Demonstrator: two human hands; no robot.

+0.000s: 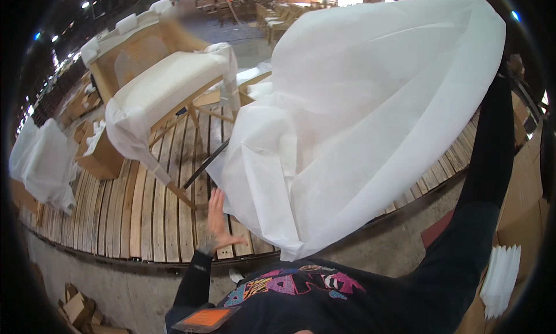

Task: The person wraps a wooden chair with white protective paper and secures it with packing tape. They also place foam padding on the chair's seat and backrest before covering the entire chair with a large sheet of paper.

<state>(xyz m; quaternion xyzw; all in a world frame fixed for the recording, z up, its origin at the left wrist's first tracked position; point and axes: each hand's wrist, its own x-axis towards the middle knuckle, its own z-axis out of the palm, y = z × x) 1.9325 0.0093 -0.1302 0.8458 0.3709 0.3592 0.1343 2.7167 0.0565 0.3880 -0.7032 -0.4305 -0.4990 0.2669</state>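
Observation:
A large sheet of thin white wrapping material (370,120) billows up in front of me, its far right corner raised high. My left hand (218,224) is open, fingers stretched and thumb apart, beside the sheet's lower left edge; it holds nothing. My right arm in a black sleeve (492,137) reaches up to the sheet's right edge. The right hand itself is hidden there, so its grip does not show. Left of the sheet stands a wooden settee (171,82) with a white seat, its arms and a front leg wrapped in white material.
The settee stands on a slatted wooden platform (124,218). On its left are an open cardboard box (101,154) and a white-draped item (43,160). Cardboard pieces (81,311) lie on the floor. White folded sheets (501,279) rest against cardboard at right. Wooden chairs (281,21) stand behind.

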